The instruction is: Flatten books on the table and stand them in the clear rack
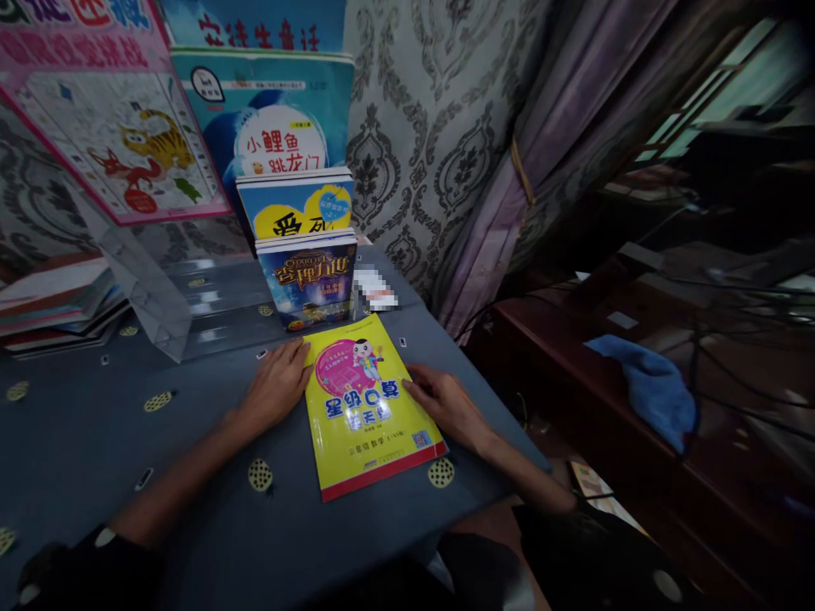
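Observation:
A yellow workbook (369, 407) with a pink panel and a red bottom edge lies flat on the blue-grey tablecloth (127, 424). My left hand (278, 386) rests flat on the cloth against the book's left edge, fingers stretched out. My right hand (444, 403) lies at the book's right edge with its fingertips touching the cover, fingers extended. Neither hand holds anything.
Books stand upright behind the workbook: a dark blue one (309, 280), a yellow-and-blue one (296, 204) and a larger teal one (267, 110). A clear stand (137, 271) and a stack of flat books (57, 305) sit at left. A blue cloth (649, 386) lies on a dark wooden surface at right.

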`<state>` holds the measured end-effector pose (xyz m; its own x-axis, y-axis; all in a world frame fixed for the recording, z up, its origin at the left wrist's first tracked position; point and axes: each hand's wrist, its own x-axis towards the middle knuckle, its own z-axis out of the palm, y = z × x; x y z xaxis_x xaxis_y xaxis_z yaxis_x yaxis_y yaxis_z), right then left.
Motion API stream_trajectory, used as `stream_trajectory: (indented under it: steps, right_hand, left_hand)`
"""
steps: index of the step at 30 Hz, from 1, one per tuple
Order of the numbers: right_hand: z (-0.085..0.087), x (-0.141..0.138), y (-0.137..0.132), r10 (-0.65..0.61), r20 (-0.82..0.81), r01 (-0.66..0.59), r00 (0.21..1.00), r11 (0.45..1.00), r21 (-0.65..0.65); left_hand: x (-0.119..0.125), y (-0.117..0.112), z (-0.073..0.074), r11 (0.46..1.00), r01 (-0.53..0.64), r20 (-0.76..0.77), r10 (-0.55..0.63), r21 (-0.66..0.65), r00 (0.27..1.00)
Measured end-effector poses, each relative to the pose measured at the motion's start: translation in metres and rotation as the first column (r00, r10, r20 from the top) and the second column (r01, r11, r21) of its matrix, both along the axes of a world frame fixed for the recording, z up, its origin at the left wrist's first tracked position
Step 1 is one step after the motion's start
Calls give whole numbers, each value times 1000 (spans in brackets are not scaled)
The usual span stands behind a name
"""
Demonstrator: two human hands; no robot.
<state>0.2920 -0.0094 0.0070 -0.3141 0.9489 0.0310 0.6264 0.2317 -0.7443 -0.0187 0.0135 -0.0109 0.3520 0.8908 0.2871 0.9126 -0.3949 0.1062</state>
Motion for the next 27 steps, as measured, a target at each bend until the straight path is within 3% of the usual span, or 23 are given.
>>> stream_trajectory:
  steps: [4,7,10,12,14,17,19,23,27]
  right_hand:
    - [2,0,1,-22,157,17,987,999,35]
    - [4,-2,2,-83,339,48,937,993,110]
    - [7,-10,5,-112,418,30,902,980,197]
    - [10,-22,8,-51,414,-53,909,970,236]
    - [15,-38,12,89,388,-201,917,945,258]
    - [19,-68,21,359,348,-462,866,841,281]
    - [16,-90,30,472,346,-569,811,773,281]
    - [2,-128,50,517,407,-637,753,727,255]
    - [-11,-143,66,530,427,-667,732,684,295]
  left_hand:
    - [-2,2,-4,1000,12,-11,-12,-5,1000]
    - [-2,1,-2,1000,15,7,-15,-9,1000]
    - [-2,0,0,1000,21,14,-20,-23,1000]
    - [-2,0,0,999,26,11,-26,-25,1000]
    - [-3,0,-1,999,28,24,-27,-20,999]
    - [-5,1,-2,999,41,82,-41,1,996]
    - [-7,2,-3,998,55,141,-56,11,988]
    - [-13,4,-8,997,76,255,-76,10,964]
    - [-18,6,-15,996,81,292,-84,23,953]
